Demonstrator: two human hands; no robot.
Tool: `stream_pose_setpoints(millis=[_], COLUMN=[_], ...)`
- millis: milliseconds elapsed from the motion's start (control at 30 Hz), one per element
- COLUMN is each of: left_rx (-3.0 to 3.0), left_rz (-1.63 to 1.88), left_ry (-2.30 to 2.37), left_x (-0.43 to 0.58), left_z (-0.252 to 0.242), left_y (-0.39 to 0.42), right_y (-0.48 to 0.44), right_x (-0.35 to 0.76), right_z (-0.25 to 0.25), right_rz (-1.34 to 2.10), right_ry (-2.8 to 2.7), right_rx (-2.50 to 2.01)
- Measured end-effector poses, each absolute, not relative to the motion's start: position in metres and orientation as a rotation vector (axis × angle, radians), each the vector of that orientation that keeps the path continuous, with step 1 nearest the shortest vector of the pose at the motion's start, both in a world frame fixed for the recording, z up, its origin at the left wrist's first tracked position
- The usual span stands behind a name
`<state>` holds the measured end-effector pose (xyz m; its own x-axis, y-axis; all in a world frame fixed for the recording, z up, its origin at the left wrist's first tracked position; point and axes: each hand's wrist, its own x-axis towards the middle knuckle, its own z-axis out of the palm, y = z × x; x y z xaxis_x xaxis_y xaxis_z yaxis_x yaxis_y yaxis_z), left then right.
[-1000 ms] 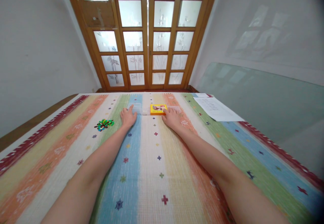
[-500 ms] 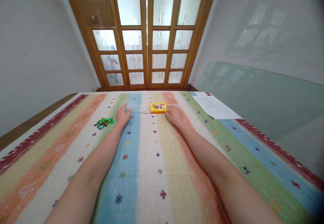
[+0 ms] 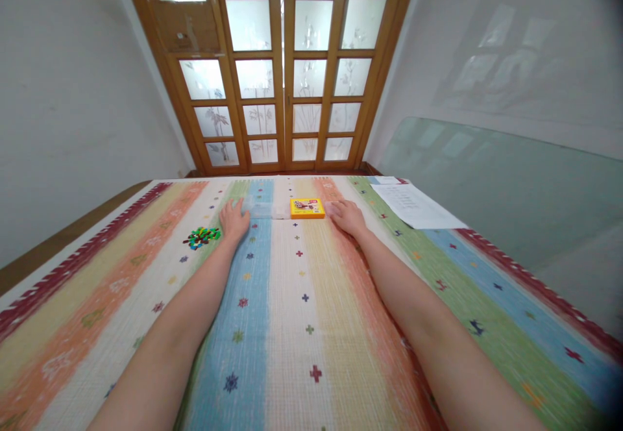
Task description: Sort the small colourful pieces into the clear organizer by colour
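Observation:
Both my arms stretch far across a striped cloth (image 3: 292, 327). My left hand (image 3: 234, 219) lies flat with its fingers at the left end of a clear plastic case (image 3: 265, 209). My right hand (image 3: 346, 214) rests palm down just right of a small yellow box (image 3: 307, 208), its fingers on a clear piece beside the box. The yellow box sits between the two hands, touching neither. A pile of small coloured pieces (image 3: 202, 237) lies left of my left hand.
White printed sheets (image 3: 413, 206) lie at the far right of the cloth. A glass panel (image 3: 511, 184) leans along the right wall. Wooden doors with frosted panes (image 3: 287, 74) stand beyond the far edge.
Both hands have slid outward, away from the yellow box: the left hand leftward along the clear case, the right hand to the right off the box.

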<state>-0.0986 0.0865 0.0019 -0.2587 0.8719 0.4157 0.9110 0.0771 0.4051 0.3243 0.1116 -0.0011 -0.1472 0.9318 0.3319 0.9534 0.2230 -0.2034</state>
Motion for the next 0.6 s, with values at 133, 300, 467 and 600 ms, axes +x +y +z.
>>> stream_pose_setpoints(millis=[133, 300, 467, 600], left_rx=[-1.995, -1.961, -1.965, -1.989], left_rz=[-0.796, -0.763, -0.778, -0.880], left_ry=[-2.141, -2.182, -2.215, -2.141], left_x=[-0.088, -0.094, -0.102, -0.099], left_z=[0.007, 0.002, -0.003, -0.003], left_y=[0.079, 0.082, 0.086, 0.084], right_y=[0.112, 0.116, 0.117, 0.113], right_x=[0.330, 0.334, 0.333, 0.336], right_z=[0.000, -0.006, -0.010, -0.007], right_rz=[-0.122, -0.110, -0.095, -0.085], right_ry=[-2.082, -2.076, -2.072, -1.999], right_rx=[-1.766, -1.754, -1.746, -1.781])
